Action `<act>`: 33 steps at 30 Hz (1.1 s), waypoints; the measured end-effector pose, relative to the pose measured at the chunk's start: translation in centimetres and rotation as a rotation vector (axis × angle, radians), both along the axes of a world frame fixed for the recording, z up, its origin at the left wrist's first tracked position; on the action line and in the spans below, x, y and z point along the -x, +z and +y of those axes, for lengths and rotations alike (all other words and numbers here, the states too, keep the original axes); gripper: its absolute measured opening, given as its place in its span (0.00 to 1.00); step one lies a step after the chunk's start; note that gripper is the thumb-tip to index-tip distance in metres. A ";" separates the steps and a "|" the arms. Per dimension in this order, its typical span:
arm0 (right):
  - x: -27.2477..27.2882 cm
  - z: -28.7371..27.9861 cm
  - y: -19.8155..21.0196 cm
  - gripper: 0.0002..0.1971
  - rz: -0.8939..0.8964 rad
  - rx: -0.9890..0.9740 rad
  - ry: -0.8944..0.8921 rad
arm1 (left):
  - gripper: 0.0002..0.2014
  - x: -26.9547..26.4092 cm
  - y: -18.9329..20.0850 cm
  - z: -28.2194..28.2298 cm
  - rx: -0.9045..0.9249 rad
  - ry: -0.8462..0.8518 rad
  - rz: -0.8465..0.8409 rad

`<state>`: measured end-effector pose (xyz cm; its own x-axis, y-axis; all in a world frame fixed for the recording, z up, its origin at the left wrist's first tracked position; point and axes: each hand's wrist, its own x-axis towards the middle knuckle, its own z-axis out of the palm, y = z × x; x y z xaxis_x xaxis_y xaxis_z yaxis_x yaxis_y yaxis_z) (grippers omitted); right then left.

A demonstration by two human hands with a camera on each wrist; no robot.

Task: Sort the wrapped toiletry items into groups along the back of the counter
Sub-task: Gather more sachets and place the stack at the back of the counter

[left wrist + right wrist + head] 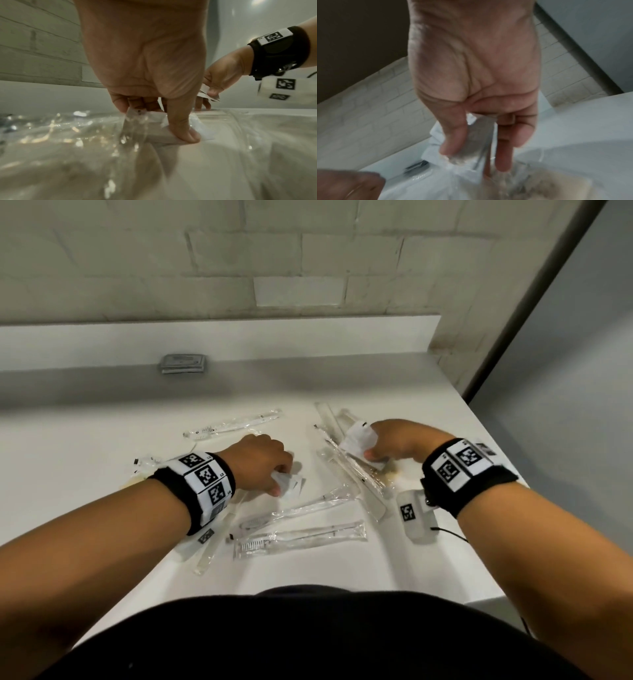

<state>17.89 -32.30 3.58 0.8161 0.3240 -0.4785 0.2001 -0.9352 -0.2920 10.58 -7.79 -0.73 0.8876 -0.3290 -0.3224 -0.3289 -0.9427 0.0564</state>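
Observation:
Wrapped toiletry items lie scattered on the white counter (85, 446). My left hand (279, 479) is low over the middle of the counter and pinches a small white sachet (289, 482); in the left wrist view the thumb (187, 132) presses this sachet (163, 136) down while the other fingers curl behind it. To the right, my right hand (371, 443) grips a small bunch of white sachets (356, 438) just above the pile. The right wrist view shows one grey-white sachet (479, 136) held between thumb and fingers. A stack of grey sachets (183, 363) lies by the back wall.
Clear-wrapped toothbrushes (301, 537) (233, 424) and a wrapped comb (356, 481) lie around both hands. A beige wrapped item (387, 474) sits under my right hand. The counter's right edge (496, 440) is close to my right wrist. A raised ledge (239, 337) runs along the back.

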 end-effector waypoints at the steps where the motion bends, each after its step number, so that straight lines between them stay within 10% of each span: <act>1: 0.4 0.2 -0.4 0.19 0.027 -0.050 0.011 | 0.12 -0.1 -0.1 0.0 -0.024 -0.004 0.001; 6: 1.0 0.4 -0.3 0.10 0.060 -0.432 -0.069 | 0.12 0.7 -0.1 -0.6 0.147 0.068 -0.045; 12: 2.7 -1.3 -1.1 0.12 0.396 -0.458 -0.002 | 0.09 0.2 0.0 -3.1 0.242 -0.077 -0.066; 21: 1.5 -4.3 -1.4 0.10 0.103 -0.546 -0.394 | 0.08 0.3 1.9 -0.6 0.123 0.118 -0.097; 29: 4.3 4.7 0.3 0.08 0.161 -0.970 -0.274 | 0.16 1.4 2.9 -1.4 1.734 0.756 0.108; 33: 5.8 9.4 0.6 0.15 0.149 -1.079 -0.299 | 0.30 2.5 3.9 -1.8 1.995 0.786 0.316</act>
